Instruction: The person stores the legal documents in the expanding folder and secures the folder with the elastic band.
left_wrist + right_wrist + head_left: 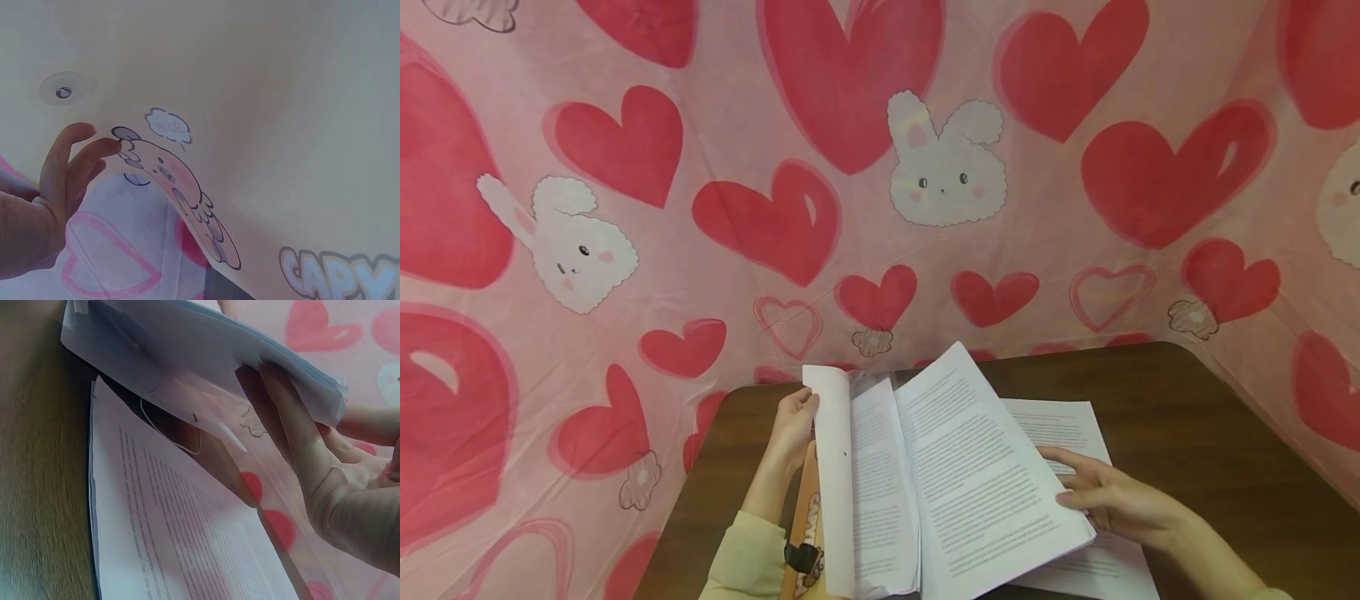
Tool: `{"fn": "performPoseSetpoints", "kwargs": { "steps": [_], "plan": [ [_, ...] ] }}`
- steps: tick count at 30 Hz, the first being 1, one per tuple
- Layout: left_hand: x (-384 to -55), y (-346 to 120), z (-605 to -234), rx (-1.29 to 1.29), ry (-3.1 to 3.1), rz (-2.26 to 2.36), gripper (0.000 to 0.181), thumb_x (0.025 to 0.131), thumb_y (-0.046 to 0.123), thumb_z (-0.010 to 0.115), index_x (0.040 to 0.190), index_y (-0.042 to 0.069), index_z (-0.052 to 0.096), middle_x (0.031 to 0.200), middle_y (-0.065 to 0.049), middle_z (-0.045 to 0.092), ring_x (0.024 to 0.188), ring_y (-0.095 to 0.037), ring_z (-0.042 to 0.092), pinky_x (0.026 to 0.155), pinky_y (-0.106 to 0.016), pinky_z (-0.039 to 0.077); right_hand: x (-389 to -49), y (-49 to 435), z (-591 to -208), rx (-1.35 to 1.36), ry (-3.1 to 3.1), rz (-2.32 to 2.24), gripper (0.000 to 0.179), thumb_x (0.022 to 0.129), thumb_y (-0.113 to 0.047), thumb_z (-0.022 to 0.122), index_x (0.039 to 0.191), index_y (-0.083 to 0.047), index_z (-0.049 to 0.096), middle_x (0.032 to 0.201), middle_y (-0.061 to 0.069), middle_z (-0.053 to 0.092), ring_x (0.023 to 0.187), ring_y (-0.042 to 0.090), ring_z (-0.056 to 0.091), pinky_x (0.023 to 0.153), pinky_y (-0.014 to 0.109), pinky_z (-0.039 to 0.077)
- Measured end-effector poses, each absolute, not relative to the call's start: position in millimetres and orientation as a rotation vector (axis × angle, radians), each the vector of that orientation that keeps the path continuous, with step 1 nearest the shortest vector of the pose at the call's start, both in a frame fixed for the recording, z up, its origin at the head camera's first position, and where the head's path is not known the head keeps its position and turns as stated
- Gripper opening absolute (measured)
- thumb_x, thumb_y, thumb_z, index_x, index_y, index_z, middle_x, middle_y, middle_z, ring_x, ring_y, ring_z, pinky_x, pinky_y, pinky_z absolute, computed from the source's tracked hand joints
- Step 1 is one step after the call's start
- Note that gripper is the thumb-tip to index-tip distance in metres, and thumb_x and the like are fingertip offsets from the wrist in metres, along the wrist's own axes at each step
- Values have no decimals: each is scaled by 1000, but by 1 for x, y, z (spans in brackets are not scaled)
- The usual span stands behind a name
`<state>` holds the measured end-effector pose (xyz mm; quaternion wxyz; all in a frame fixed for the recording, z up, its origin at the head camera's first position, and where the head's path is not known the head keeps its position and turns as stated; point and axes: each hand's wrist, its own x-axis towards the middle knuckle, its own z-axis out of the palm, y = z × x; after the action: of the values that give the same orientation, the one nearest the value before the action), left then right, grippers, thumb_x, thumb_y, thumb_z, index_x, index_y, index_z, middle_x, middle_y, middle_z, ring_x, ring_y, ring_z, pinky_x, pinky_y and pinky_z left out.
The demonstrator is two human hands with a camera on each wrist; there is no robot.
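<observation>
A document folder has a pale inner flap [833, 492] and a cartoon animal with "CAPY" lettering on its outer face [262, 162]. My left hand [793, 425] pinches the flap's upper left edge; in the left wrist view its fingers lie against the outer face and the thumb is hidden. Over the folder's right part fans a thick stack of printed sheets [985, 483]. My right hand [1120, 500] grips this stack at its right edge, thumb on top, fingers underneath [294, 419]. More printed sheets [181, 531] lie flat on the table below the raised stack.
The dark wooden table [1210, 433] runs beneath everything. A pink cloth with hearts and rabbits [947, 267] hangs behind and beside it. The folder's outer face carries a round snap button [64, 92].
</observation>
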<state>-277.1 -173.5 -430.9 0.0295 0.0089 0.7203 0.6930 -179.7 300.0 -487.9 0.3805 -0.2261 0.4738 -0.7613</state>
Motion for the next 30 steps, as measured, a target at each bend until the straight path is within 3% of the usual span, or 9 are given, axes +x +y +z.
{"fn": "performPoseSetpoints", "kwargs": {
  "steps": [8,15,23,30],
  "plan": [
    [-277,-172,-432,2,2212,2148,59,118,10,32,163,-24,16,132,-38,67,85,-5,73,71,-21,64,-180,282,-491,-563,1137,-2005,64,112,8,35,160,-33,44,154,8,64,136,26,70,111,40,61],
    [-277,-171,-433,19,2221,2152,57,118,9,32,162,-25,20,130,-36,68,85,-5,72,71,-21,64,-174,275,-498,-487,1124,-2061,71,112,6,39,171,-33,28,154,4,64,138,24,68,113,38,60],
    [-278,-173,-432,8,2217,2155,57,118,8,33,162,-24,19,119,-26,74,81,-4,73,69,-21,64,-175,273,-499,-503,1153,-2077,69,112,8,40,159,-42,45,152,4,65,135,23,70,111,37,61],
    [-277,-173,-431,7,2213,2160,59,118,9,33,163,-24,15,122,-29,73,82,-4,73,70,-21,63,-180,272,-498,-545,1180,-2071,71,112,8,38,157,-46,49,152,4,62,135,22,69,112,38,61]
  ]
}}
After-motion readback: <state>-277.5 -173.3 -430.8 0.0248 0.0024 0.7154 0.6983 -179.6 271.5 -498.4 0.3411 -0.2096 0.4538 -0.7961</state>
